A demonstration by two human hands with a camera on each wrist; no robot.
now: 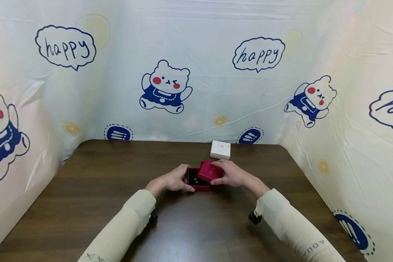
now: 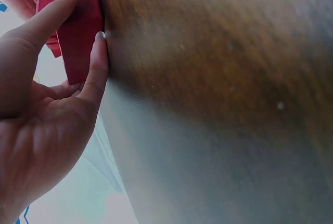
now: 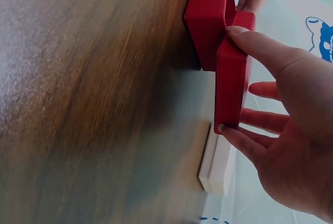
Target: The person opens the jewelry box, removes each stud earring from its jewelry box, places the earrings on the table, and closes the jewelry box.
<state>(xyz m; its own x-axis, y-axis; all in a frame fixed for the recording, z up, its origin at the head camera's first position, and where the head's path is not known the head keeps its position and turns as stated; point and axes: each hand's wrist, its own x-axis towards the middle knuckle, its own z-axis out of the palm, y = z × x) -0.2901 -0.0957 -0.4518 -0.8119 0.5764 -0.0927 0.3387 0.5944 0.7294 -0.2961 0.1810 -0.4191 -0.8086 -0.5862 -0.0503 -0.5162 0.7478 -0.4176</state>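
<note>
A red jewelry box base sits on the table, its black lining showing small silvery pieces. My left hand grips the base from its left side, thumb on the near wall and fingers at the far edge. In my right hand is the red lid, pinched by its edges. The lid lies tilted across the right part of the base and overlaps it, hiding that part of the inside. The right wrist view shows the lid raised beside the base wall.
A flat white box lies on the brown wooden table behind the right hand, near the back edge. A pale printed curtain hangs behind and along both sides of the table.
</note>
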